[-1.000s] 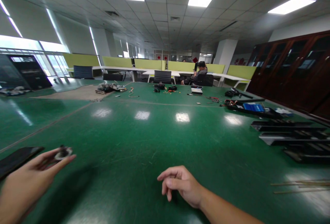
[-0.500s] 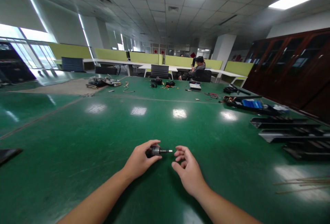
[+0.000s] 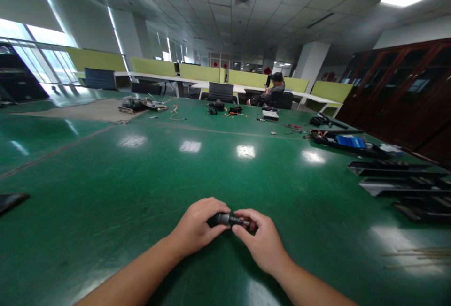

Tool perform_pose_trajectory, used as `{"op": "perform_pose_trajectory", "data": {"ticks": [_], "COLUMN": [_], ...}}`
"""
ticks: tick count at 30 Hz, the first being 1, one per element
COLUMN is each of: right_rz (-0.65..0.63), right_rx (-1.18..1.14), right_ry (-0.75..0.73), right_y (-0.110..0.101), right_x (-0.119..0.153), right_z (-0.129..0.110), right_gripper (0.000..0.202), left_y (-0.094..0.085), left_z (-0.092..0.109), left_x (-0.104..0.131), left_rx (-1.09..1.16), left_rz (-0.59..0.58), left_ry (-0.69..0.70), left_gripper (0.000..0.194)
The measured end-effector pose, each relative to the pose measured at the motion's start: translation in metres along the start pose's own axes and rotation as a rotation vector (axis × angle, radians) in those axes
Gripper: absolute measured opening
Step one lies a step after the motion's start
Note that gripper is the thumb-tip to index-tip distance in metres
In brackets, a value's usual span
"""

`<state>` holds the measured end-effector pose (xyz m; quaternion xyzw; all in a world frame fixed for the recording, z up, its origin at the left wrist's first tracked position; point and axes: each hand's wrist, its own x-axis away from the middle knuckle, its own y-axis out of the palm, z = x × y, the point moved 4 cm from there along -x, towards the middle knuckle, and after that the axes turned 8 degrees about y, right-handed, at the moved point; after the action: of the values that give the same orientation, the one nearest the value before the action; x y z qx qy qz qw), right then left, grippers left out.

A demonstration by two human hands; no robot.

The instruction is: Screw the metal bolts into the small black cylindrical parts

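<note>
My left hand is closed around a dark cylindrical part with a thin metal shaft. The part lies roughly level, with its shaft pointing right; my palm and fingers hide its left end. From the other side, the thumb and forefinger of my right hand close about the slim shaft. The shaft's bright tip shows between those fingers. Both hands are low over the green tabletop, with their fingertips close together.
Black metal channels and thin sticks lie at the right. Farther back are a black tray with a blue item, a white box and a pile of parts. A seated person is beyond the table.
My right hand has moved in from beside the tip and closed its fingers about the shaft. My left hand, holding the part, has shifted slightly right and toward me.
</note>
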<state>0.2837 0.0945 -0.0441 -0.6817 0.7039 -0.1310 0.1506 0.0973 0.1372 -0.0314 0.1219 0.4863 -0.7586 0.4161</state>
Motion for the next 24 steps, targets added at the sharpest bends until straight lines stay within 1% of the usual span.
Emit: {"op": "perform_pose_trajectory", "data": {"ticks": [4, 9, 16, 24], "right_rz": [-0.023, -0.04, -0.045, -0.048], "right_rx": [-0.024, -0.036, -0.019, -0.023], "right_ry": [-0.008, -0.011, -0.022, 0.009], "right_y": [0.0007, 0.0014, 0.0003, 0.001], "right_x": [0.0008, 0.0003, 0.0009, 0.0006], "right_z": [-0.0001, 0.0014, -0.0014, 0.0007], "right_gripper": [0.019, 0.019, 0.017, 0.016], "left_y": [0.0028, 0.0041, 0.0045, 0.0056], "left_z": [0.0021, 0.0007, -0.0003, -0.0042], "left_x": [-0.0003, 0.0018, 0.003, 0.0042], "left_rx": [-0.027, -0.053, -0.028, -0.017], "left_rz": [-0.034, -0.038, 0.001, 0.024], "left_ry": [-0.004, -0.011, -0.016, -0.023], "left_gripper": [0.024, 0.025, 0.027, 0.029]}}
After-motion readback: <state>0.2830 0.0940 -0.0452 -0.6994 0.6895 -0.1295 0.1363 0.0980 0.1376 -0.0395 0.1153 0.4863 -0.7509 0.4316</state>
